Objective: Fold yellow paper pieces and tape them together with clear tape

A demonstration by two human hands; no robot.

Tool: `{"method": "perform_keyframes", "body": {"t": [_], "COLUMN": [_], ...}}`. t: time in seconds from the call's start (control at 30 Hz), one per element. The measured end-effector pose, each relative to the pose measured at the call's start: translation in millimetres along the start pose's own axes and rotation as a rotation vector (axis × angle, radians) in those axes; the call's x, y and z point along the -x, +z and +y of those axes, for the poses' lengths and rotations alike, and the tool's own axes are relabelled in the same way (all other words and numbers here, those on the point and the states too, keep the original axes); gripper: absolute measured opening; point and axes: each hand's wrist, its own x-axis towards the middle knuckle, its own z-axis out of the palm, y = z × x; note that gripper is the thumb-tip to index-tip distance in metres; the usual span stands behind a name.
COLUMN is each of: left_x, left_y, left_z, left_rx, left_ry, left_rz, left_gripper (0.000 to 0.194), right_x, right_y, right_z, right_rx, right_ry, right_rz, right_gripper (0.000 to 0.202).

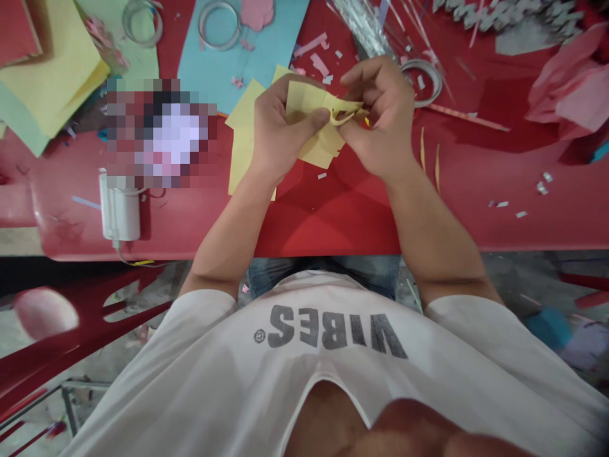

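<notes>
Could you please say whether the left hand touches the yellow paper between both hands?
Touching: the head view shows the left hand, thumb laid on the yellow paper.

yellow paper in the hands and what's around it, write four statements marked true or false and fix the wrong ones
1. The left hand and the right hand both touch the yellow paper. True.
2. The white block lies to the right of the hands. False: the white block lies to their left.
3. A tape roll rests on the blue sheet. True.
4. The shirt is red. False: the shirt is white.
</notes>
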Motion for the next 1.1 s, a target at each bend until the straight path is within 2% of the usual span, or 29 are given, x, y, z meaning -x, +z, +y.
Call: {"method": "perform_keyframes", "body": {"t": [0.13,0.27,0.47,0.6,0.8,0.97,1.1], "left_x": [0,3,6,7,6,4,1], "left_y": [-0.3,2.4,7.2,9.2,7.0,2.5,-2.7], "left_z": [-2,4,16,16,8,10,9], "left_rx": [-0.022,-0.052,-0.076,-0.113,-0.022,-0.068,-0.094], "left_ry": [0.012,-0.017,0.03,0.002,-0.023,0.011,0.011], "left_rz": [0.013,0.047,0.091,0.114,0.045,0.066,0.013], "left_gripper": [0.032,0.02,0.026,0.026,0.024,0.022,0.027], "right_x": [0,0,1,0,-3,-3,-3], "right_y": [-1,-2,0,2,3,3,3], "right_z": [3,5,9,15,22,22,18], "right_rx": [-0.025,0.018,0.002,0.004,-0.081,-0.076,-0.037], "right_ry": [-0.027,0.018,0.017,0.007,-0.092,-0.078,-0.037], "right_rz": [0.007,0.004,0.034,0.059,0.077,0.065,0.072], "right_gripper": [0.042,0.041,0.029,0.025,0.021,0.016,0.021]}}
